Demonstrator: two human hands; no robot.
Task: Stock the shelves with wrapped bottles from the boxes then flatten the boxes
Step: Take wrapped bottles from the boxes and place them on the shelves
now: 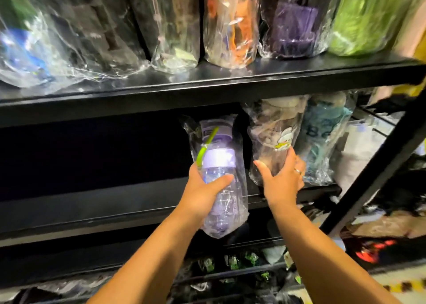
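Head view, looking down at a black shelving unit. Your left hand (202,193) is closing its grip around the middle of a purple wrapped bottle (222,165), with the thumb lying across the front of the crinkled clear wrap. The bottle is tilting in front of the middle shelf (92,214), its base below the shelf edge, not yet standing there.

Your right hand (282,184) is wrapping its grip round the lower part of a brown wrapped bottle (269,137) standing on that shelf, just beside a teal wrapped bottle (322,137). A second purple bottle (214,133) is standing behind the one you are holding. More wrapped bottles are lining the upper shelf (184,84).

The purple bottle is looking empty, so it is probably light and stiff. Its loose film is likely slippery, so try squeezing through it onto the body, below the lid.
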